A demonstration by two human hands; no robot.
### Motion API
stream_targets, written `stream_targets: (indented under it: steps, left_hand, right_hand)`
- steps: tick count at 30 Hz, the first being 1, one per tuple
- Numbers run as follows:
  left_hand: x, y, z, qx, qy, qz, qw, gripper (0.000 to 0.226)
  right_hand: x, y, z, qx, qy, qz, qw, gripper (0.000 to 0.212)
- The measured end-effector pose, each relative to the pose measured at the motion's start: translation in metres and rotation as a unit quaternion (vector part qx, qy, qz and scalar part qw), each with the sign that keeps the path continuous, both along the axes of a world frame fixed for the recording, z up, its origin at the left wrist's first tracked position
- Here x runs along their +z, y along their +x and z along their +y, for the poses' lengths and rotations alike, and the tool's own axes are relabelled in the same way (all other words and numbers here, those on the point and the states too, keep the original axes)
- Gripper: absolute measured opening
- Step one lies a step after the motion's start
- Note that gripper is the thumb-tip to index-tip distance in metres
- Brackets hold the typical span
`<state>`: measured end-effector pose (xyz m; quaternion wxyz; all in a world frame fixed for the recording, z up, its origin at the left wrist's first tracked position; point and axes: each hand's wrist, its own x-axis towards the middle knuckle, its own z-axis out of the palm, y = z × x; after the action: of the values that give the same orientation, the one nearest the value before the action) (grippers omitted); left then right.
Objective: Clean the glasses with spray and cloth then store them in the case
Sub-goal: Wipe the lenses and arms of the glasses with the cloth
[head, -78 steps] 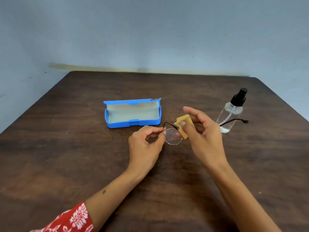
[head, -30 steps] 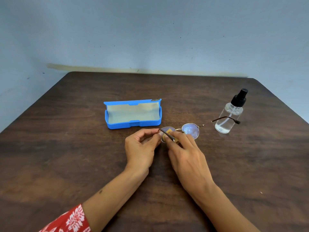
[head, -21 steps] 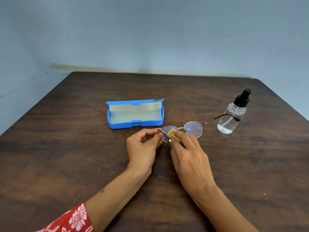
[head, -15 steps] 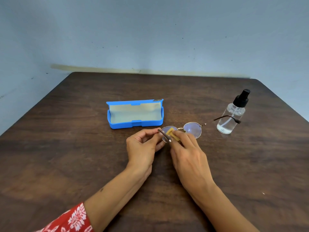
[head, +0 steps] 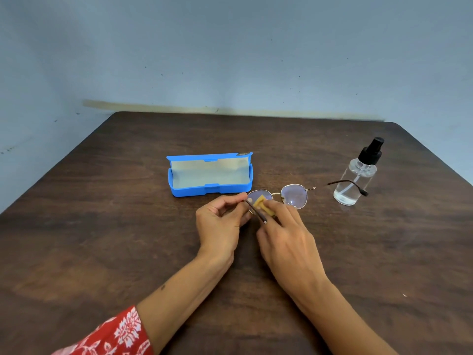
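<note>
- The round wire-rimmed glasses (head: pixel 294 196) are held just above the wooden counter (head: pixel 102 239), in front of the open blue case (head: pixel 210 175).
- The frame's left end is pinched by the left hand (head: pixel 220 224).
- A small yellow cloth (head: pixel 261 204) is pressed against the left lens by the curled fingers of the right hand (head: pixel 286 237).
- A clear spray bottle (head: pixel 358 175) stands upright to the right, behind one temple arm.
</note>
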<state>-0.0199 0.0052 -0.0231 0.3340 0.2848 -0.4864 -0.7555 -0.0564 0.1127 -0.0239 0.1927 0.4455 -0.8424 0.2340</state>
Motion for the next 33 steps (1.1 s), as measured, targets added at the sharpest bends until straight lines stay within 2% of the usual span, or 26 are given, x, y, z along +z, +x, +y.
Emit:
stream_targets:
  steps: [12, 14, 19, 21, 24, 29, 33]
  left_hand:
    - [-0.0029, -0.0013, -0.0034, 0.007, -0.031, 0.001, 0.999, 0.018]
    - [-0.0029, -0.002, -0.0036, 0.008, -0.038, -0.005, 0.999, 0.017]
    - [-0.004, -0.0012, -0.0047, 0.01, -0.042, -0.002, 0.999, 0.019]
    - [-0.0039, -0.0017, -0.0049, 0.009, -0.044, -0.005, 0.999, 0.02]
    - [-0.0036, -0.0023, -0.0051, 0.009, -0.047, -0.003, 0.999, 0.018]
    - [-0.0042, -0.0014, -0.0057, 0.005, -0.048, 0.001, 0.999, 0.018]
    - [-0.0045, -0.0009, -0.0051, -0.001, -0.057, 0.0, 0.998, 0.019]
  right_hand:
    - [0.0005, -0.0023, -0.0007, 0.001, 0.018, 0.008, 1.0, 0.029]
    - [0.0021, -0.004, -0.0018, -0.025, 0.015, 0.007, 1.0, 0.032]
    - [0.0008, -0.002, -0.0044, 0.009, 0.03, 0.027, 0.999, 0.035]
    - [0.0019, -0.0052, -0.0032, -0.005, 0.021, 0.024, 0.999, 0.028]
    - [0.0019, -0.0054, -0.0036, -0.015, 0.027, 0.024, 0.999, 0.036]
    - [-0.0002, -0.0063, -0.0017, 0.005, 0.031, 0.047, 0.998, 0.025]
    - [0.0024, -0.0076, -0.0057, -0.018, 0.041, 0.032, 0.998, 0.037]
